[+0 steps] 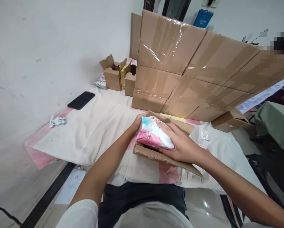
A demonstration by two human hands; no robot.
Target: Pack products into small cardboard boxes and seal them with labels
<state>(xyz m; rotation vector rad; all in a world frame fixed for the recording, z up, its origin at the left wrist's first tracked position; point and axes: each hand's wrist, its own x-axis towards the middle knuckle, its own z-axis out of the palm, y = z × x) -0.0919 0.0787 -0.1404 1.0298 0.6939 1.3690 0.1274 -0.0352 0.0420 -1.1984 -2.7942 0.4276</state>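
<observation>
Both hands are on the pink-and-white packet [153, 136], which sits in the mouth of the open carton [156, 155]. The left hand [137, 122] clasps its far end and the right hand [181, 144] covers its near side, fingers curled on it. Behind the carton are stacked taped boxes [180, 63], and far to its left a black phone [81, 100].

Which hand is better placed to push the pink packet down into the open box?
Probably the right hand: it lies flat over the pink packet in the box, while the left hand only touches its end.
</observation>
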